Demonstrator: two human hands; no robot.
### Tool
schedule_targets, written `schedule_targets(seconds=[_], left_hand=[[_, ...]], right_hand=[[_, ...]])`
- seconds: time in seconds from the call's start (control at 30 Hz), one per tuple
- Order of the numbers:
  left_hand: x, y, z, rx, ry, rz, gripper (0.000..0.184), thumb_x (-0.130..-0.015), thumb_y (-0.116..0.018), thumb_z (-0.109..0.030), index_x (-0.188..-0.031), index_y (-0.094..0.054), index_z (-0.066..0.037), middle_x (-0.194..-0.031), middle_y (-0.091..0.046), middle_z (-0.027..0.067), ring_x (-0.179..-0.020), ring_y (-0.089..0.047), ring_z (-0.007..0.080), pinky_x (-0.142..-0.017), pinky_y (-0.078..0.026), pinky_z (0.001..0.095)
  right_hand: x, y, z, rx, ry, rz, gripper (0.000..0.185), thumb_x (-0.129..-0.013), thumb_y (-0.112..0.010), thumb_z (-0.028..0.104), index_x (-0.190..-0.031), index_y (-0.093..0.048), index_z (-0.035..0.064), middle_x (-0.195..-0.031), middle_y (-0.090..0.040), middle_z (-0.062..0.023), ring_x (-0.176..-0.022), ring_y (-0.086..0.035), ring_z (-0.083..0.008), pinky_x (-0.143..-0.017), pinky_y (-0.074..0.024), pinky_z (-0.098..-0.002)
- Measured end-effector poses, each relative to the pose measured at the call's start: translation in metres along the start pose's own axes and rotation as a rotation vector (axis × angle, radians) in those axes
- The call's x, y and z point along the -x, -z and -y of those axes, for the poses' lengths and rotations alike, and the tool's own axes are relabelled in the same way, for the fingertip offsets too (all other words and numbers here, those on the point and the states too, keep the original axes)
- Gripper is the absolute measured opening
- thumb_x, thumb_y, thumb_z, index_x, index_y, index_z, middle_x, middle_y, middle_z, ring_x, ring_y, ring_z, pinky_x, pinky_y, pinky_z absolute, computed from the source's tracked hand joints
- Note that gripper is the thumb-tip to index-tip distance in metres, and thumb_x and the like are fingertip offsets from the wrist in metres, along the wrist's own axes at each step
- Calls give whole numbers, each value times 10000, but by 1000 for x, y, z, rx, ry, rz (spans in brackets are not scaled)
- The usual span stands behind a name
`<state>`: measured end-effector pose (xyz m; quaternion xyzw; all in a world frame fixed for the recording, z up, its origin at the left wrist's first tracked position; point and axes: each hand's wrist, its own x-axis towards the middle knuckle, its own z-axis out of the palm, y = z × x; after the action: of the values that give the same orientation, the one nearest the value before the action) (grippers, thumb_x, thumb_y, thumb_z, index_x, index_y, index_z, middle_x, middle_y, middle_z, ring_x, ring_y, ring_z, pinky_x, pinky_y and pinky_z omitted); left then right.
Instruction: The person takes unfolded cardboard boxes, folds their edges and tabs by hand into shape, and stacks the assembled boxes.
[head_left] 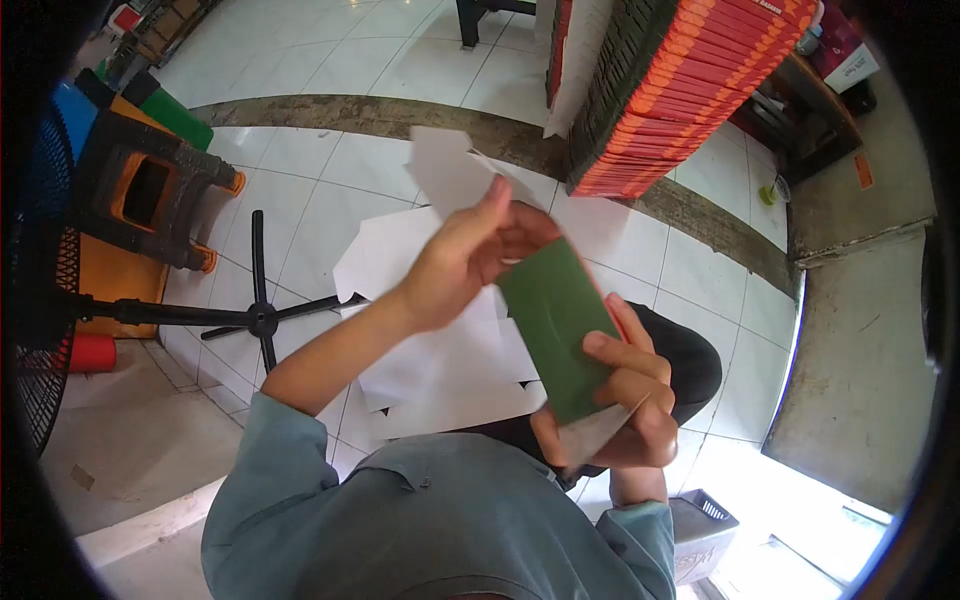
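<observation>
In the head view my right hand grips a small green cardboard box with a red side edge, tilted in front of my body. A pale flap sticks out at the near end. My left hand has its fingers curled at the far end of the box, its thumb pointing up along a blurred white card piece. Whether that piece joins the box is hidden by the hand. Below my hands, white cut-out cardboard sheets lie overlapping across my lap.
A tall stack of red-orange and dark flat boxes stands ahead right. To the left are a standing fan and a dark stool. A grey plastic basket sits at the lower right, near a pale wall panel.
</observation>
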<state>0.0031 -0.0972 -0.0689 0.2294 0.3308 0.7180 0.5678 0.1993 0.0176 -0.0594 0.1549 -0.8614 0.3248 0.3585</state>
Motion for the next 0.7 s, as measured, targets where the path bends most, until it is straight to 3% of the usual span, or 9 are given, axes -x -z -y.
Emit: schedule_targets(seconds=[0.13, 0.2, 0.23, 0.37, 0.53, 0.6, 0.63, 0.67, 0.7], left_hand=[[17, -63, 18, 45, 80, -91, 400, -988, -556, -251, -1296, -472, -9, -1192, -610, 93, -1144, -575, 148, -942, -488, 329], [21, -67, 29, 256, 166, -118, 341, -1011, -524, -243, -1262, -509, -13, -1144, -619, 67, -1017, -626, 138, -906, -519, 316], [20, -67, 30, 262, 165, -120, 341, -1011, -524, -243, -1262, -509, -13, -1144, -619, 67, -1017, -626, 138, -906, -519, 316], [16, -79, 35, 223, 35, -213, 289, -1031, -476, -256, -1203, -531, -30, -1094, -616, 45, -972, -628, 110, -839, -541, 275], [19, -90, 50, -175, -144, -303, 249, -1055, -394, -191, -1167, -511, -2, -958, -591, 18, -829, -553, 30, -693, -457, 176], [16, -93, 52, -210, -173, -281, 263, -1044, -394, -171, -1197, -491, 20, -938, -596, 40, -811, -556, 60, -674, -449, 203], [15, -91, 57, -315, -302, -216, 277, -1036, -414, -176, -1210, -488, 27, -942, -597, 62, -782, -558, 91, -665, -450, 223], [14, -88, 59, -526, -442, -189, 287, -1017, -440, -166, -1198, -504, 47, -913, -600, 100, -730, -564, 147, -634, -449, 259], [14, -86, 62, -729, -593, -189, 297, -997, -465, -155, -1187, -521, 67, -885, -603, 138, -678, -570, 204, -602, -447, 296]], right_hand=[[-3, -15, -2, 187, -63, -413, 581, -802, -651, 350, -1264, -479, 43, -1132, -517, -237, -1034, -592, -363, -983, -464, -587], [-5, -4, 4, 216, -105, -278, 729, -758, -769, 393, -1292, -506, -28, -1093, -566, -209, -1095, -560, -384, -1000, -443, -586], [0, -1, 0, 135, -87, -258, 652, -879, -621, 473, -1244, -553, -63, -1164, -582, -255, -1121, -563, -421, -1001, -446, -578], [-2, -5, 0, 270, -173, -249, 595, -981, -437, 446, -1074, -650, -102, -1155, -626, -277, -1107, -586, -460, -981, -476, -528], [-5, -19, 5, 591, -246, -208, 498, -1008, -389, 305, -1139, -628, -111, -1188, -616, -280, -1155, -546, -452, -995, -433, -479], [-7, -25, 3, 594, -308, -293, 485, -1004, -392, 273, -1204, -577, -129, -1233, -585, -301, -1180, -516, -459, -1036, -380, -487], [-8, -19, 6, 578, -344, -235, 555, -1015, -368, 312, -1306, -463, -151, -1349, -478, -331, -1210, -500, -455, -1058, -354, -495], [-8, -20, 6, 577, -345, -234, 555, -1015, -368, 312, -1306, -463, -151, -1349, -478, -331, -1210, -500, -455, -1058, -354, -495], [-7, -22, 6, 293, -372, -376, 592, -1019, -357, 353, -1346, -412, -137, -1397, -414, -332, -1228, -493, -442, -1058, -360, -497]])
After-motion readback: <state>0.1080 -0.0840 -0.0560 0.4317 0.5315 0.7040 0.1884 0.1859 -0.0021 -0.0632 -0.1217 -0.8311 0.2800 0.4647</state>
